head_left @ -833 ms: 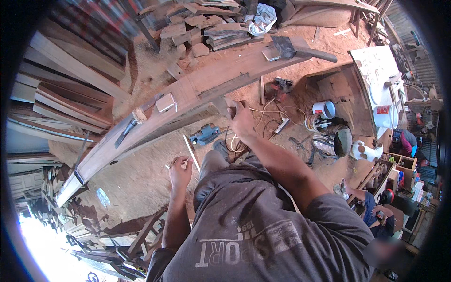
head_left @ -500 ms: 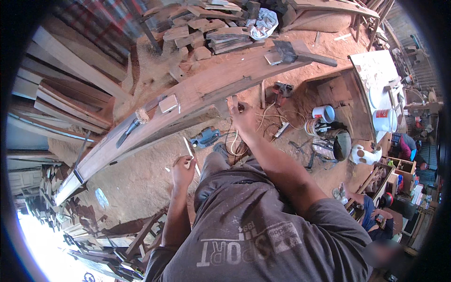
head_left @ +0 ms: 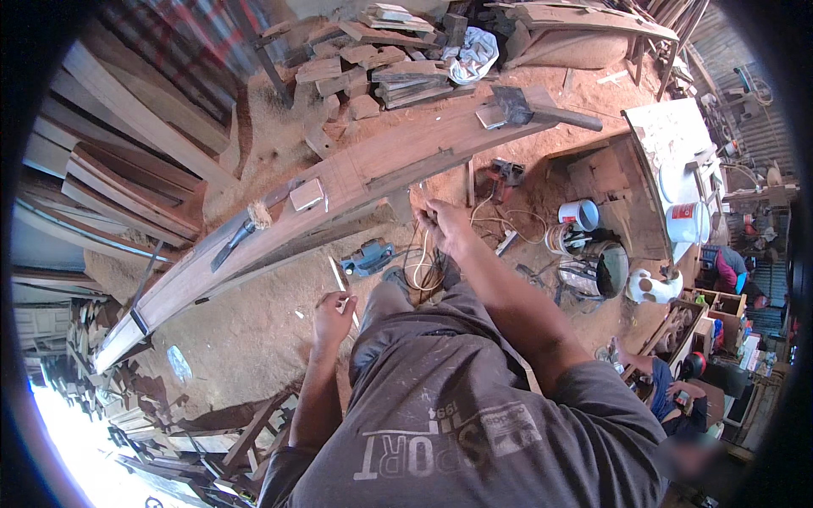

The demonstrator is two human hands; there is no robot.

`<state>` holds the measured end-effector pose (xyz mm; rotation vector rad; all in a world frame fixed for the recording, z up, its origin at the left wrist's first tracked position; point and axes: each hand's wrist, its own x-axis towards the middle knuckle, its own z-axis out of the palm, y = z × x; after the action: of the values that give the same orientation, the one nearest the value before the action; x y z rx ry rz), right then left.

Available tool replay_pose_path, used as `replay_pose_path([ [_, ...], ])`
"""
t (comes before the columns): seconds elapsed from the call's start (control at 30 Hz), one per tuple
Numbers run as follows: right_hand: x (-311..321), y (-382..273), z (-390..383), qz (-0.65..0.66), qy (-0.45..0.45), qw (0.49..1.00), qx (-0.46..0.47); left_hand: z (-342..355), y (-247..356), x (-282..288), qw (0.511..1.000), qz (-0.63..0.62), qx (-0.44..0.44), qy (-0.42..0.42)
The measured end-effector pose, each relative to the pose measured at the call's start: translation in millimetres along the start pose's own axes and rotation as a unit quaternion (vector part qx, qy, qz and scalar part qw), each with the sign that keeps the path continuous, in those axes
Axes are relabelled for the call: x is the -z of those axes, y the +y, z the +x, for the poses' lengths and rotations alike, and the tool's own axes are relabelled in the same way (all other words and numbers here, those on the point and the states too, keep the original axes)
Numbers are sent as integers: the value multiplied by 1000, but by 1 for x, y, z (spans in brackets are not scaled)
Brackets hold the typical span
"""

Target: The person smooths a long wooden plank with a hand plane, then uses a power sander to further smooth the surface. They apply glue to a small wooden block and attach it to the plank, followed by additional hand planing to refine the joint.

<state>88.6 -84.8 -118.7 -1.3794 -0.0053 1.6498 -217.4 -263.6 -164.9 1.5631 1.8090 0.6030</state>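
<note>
1. Left hand (head_left: 334, 320): fingers bent in, close together, apparently pinching a small pale piece (head_left: 343, 303). Held above the sawdust-covered ground, apart from the plank.
2. Right hand (head_left: 449, 229): fingers curled, near the close edge of the long curved plank (head_left: 347, 174). Cannot tell whether they grip anything; contact with the plank not evident.
3. Plank spans the area ahead of the person, running from lower left to upper right. On it: chisel-like tool (head_left: 231, 245), pale block (head_left: 306, 194), dark-headed tool (head_left: 512, 106), its handle projecting past the right end.
4. Ground, near side: blue power tool (head_left: 369, 256); looped cables (head_left: 423, 264) just beside the person's feet; red power tool (head_left: 506, 179) farther right.
5. Risk, judged: a step into the loops could snag a foot and drag a tool.
6. Risk, judged: a knock to the plank could shift the loose items or send one off.
7. Risk, judged: a slack pinch could lose the pale piece among similar scraps.
</note>
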Motion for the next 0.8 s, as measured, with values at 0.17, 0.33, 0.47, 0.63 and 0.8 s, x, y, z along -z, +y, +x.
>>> replay_pose_path([
  [0.17,5,-2,13,38,-52,998,-17,4,1,6,1000,7,22,-1],
  [0.33,26,11,-2,135,-56,988,-50,-4,-9,11,998,11,62,-3],
  [0.47,16,-10,12,250,-37,961,-108,-15,-18,5,998,10,55,-23],
  [0.63,21,-20,29,334,-149,911,-190,-8,-12,4,999,6,32,-30],
  [0.8,44,-4,15,226,-167,955,-94,1,-13,6,999,2,42,-28],
])
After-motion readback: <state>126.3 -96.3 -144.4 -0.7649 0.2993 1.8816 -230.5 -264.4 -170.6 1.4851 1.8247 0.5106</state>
